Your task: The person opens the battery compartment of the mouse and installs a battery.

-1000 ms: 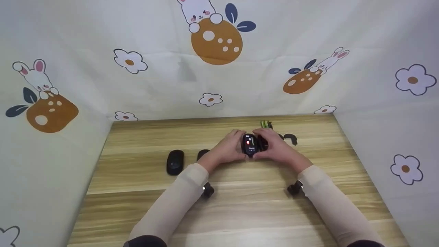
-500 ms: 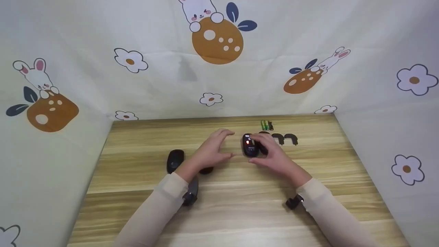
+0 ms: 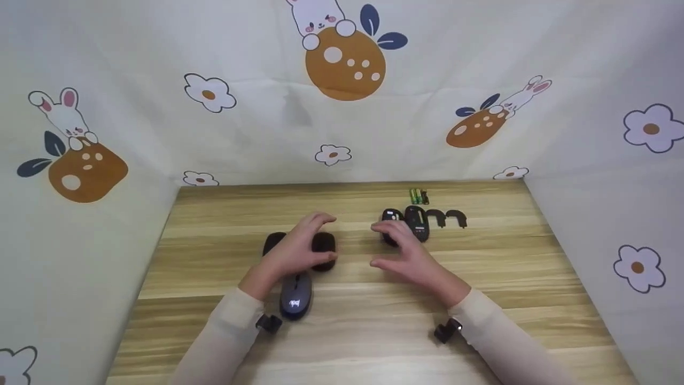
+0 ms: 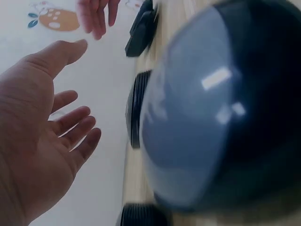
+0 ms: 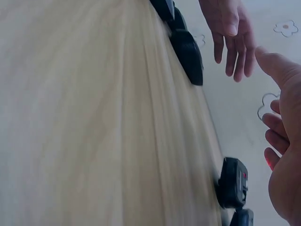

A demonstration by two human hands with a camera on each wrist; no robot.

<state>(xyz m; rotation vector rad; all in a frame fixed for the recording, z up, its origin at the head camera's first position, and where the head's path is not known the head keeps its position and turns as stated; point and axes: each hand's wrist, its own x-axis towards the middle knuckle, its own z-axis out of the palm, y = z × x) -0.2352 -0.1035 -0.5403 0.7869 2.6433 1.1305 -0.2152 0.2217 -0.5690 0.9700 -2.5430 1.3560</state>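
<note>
My left hand [image 3: 294,247] hovers above the table with fingers apart, holding nothing. Beneath and around it lie a black mouse [image 3: 273,241] on its left, a second black mouse [image 3: 326,241] under its fingers, and a grey mouse [image 3: 295,299] with a lit mark nearer me. The grey mouse looms large in the left wrist view. My right hand [image 3: 409,251], also empty with thumb and fingers spread, partly covers an upturned mouse [image 3: 391,215]. Beside that lies another upturned mouse [image 3: 418,227], its underside showing. The right wrist view shows the upturned mouse [image 5: 233,183] below the palm.
Two curved black cover-like pieces [image 3: 457,217] lie right of the upturned mice. Several small green and black batteries [image 3: 418,196] sit behind them. A cloth [image 3: 256,133] printed with rabbits and flowers rises at the wooden table's [image 3: 363,331] back edge and sides.
Both hands were around the upturned mouse with the red light. They let go; the left hand moved left and toward me, then the right drew back slightly, uncovering the second upturned mouse.
</note>
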